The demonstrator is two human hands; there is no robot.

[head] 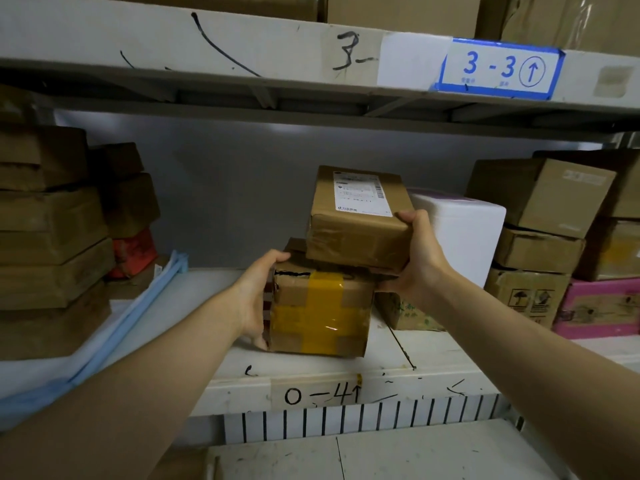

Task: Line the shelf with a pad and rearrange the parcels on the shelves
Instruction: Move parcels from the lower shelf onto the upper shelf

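Note:
On the middle shelf (433, 351) stands a brown box with yellow tape (318, 313). A flatter brown parcel with a white label (358, 220) rests tilted on top of it. My left hand (258, 299) grips the left side of the yellow-taped box. My right hand (415, 258) holds the right end of the labelled parcel, thumb on its top edge. A white and pale blue pad (131, 317) lies over the left part of the shelf, running under the left stack.
A stack of brown boxes (48, 244) fills the left. A white foam box (460, 233) and several cardboard boxes (540, 216) stand right, with a pink box (602, 310) at the far right. The upper shelf (242, 43) hangs close overhead.

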